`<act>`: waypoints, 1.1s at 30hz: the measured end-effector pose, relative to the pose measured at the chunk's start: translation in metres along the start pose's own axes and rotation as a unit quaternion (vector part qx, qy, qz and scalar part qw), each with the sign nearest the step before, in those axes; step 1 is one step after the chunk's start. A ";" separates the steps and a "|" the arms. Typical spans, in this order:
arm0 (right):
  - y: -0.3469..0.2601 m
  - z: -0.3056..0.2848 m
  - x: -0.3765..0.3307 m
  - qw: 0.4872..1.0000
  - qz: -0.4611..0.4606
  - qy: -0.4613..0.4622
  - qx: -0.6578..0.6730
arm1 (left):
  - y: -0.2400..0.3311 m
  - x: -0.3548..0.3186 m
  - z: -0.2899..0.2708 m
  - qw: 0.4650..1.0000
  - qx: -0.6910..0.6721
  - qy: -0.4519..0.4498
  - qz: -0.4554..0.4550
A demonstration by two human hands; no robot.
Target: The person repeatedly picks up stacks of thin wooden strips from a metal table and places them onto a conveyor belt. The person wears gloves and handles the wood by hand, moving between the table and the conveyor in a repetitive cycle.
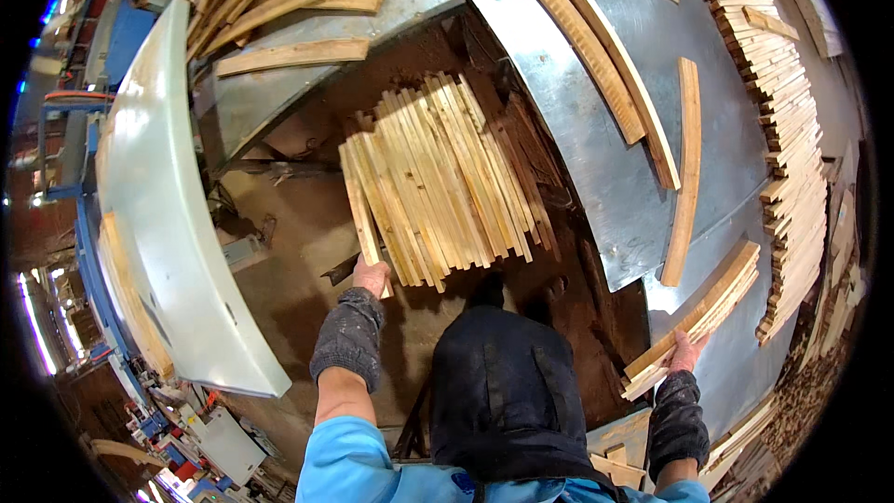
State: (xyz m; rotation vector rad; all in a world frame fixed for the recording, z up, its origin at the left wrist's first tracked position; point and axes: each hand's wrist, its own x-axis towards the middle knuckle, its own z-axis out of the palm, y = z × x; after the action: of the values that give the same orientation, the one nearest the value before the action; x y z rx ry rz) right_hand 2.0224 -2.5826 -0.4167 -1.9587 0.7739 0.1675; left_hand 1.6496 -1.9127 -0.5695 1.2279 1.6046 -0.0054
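Observation:
My left hand [372,276] is closed around the near end of a wooden strip [359,210], which lies along the left side of a low stack of strips [438,182]. At the right, my right hand [687,352] grips a small bundle of wooden strips [717,303] from its near side. That bundle rests at a slant over the near edge of the metal table [624,233]; some of my fingers are hidden by the wood. Dark, dusty sleeve covers wrap both forearms.
Several loose strips [689,168] lie on the metal table. Along its right side runs a long row of strips [792,158]. A pale curved machine panel [154,196] stands at the left. More strips [293,56] are piled at the far left. A black apron [503,391] covers my front.

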 end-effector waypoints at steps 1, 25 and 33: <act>-0.002 -0.001 -0.005 1.000 0.010 0.006 0.000 | -0.006 0.009 -0.002 0.998 0.063 -0.009 0.014; 0.066 -0.032 0.057 0.841 -0.262 -0.072 -0.467 | -0.123 -0.188 -0.009 0.960 -0.029 -0.228 -0.159; 0.016 -0.038 -0.104 0.960 -0.125 -0.211 0.138 | -0.216 -0.291 -0.074 0.971 0.003 -0.183 -0.153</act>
State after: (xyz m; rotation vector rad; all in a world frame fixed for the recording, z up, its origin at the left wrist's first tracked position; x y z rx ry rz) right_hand 1.9235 -2.5734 -0.3653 -1.6576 0.2514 0.2965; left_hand 1.4191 -2.1736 -0.4459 0.9102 1.4493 -0.4098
